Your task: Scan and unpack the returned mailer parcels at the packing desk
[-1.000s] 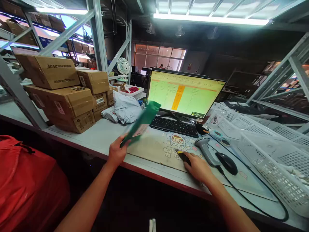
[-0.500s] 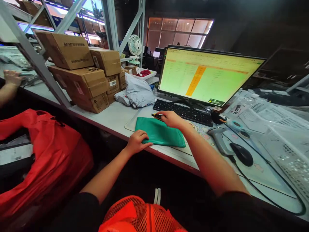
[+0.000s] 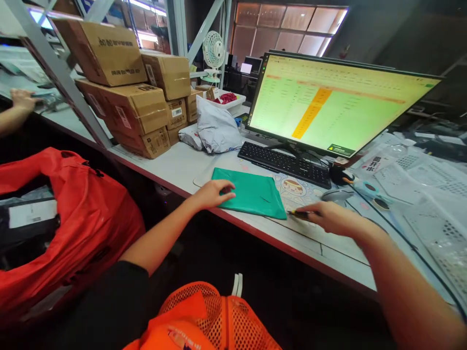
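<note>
Marking step, I'd say: left hand (image 3: 215,193) flat, fingers spread, pinning green bag (image 3: 251,194) on the desk mat (image 3: 292,187) before the keyboard (image 3: 286,164), right hand (image 3: 328,218) pinching a pen (image 3: 297,213) just beside the bag's corner; next needs bag held steady.

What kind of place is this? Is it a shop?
Probably a warehouse packing desk, not a shop. Stacked cardboard boxes sit under metal shelving, a monitor shows a spreadsheet, and the left hand rests on a green mailer bag.
</note>
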Demonstrator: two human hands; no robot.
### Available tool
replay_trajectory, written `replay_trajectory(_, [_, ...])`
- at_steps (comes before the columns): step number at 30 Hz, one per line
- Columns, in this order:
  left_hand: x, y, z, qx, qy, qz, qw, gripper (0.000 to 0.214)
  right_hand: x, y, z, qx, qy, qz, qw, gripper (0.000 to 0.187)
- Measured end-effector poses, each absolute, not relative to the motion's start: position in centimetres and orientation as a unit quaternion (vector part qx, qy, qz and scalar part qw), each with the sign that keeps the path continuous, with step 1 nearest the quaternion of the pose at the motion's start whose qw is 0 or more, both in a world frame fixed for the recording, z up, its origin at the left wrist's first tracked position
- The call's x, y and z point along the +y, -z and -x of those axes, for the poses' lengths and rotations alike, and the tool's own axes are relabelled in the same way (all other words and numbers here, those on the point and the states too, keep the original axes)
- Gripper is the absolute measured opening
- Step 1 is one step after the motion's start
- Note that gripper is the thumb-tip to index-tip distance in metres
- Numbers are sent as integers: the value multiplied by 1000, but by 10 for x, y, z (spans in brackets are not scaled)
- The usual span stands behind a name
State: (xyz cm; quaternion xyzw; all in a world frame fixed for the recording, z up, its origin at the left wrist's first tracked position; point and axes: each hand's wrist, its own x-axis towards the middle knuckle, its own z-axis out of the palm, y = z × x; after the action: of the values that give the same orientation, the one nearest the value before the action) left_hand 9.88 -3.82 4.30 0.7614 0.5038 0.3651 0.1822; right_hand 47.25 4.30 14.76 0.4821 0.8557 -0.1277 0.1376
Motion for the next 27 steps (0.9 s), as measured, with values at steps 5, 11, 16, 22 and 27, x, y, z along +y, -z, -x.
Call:
replay_trajectory(5, [9, -46, -116, 471, -311, -817, 119, 34, 30, -99, -530, 802, -5, -597, -4, 56])
replay_trajectory(11, [14, -31, -134, 463, -277, -841, 43, 18, 35, -74, -491, 799, -47, -596, -66, 55])
replay_trajectory(16, [2, -35, -139, 477, -272, -836, 0, 26, 62, -90, -386, 882, 31, -436, -175, 51])
replay_trajectory(22, [-12, -36, -148, 481, -310, -820, 34, 38, 82, -64, -284, 936, 102, -336, -24, 65])
replay_trajectory(27, [-56, -42, -155, 490, -299, -817, 49, 43, 82, -46, -283, 932, 98, -342, -63, 52])
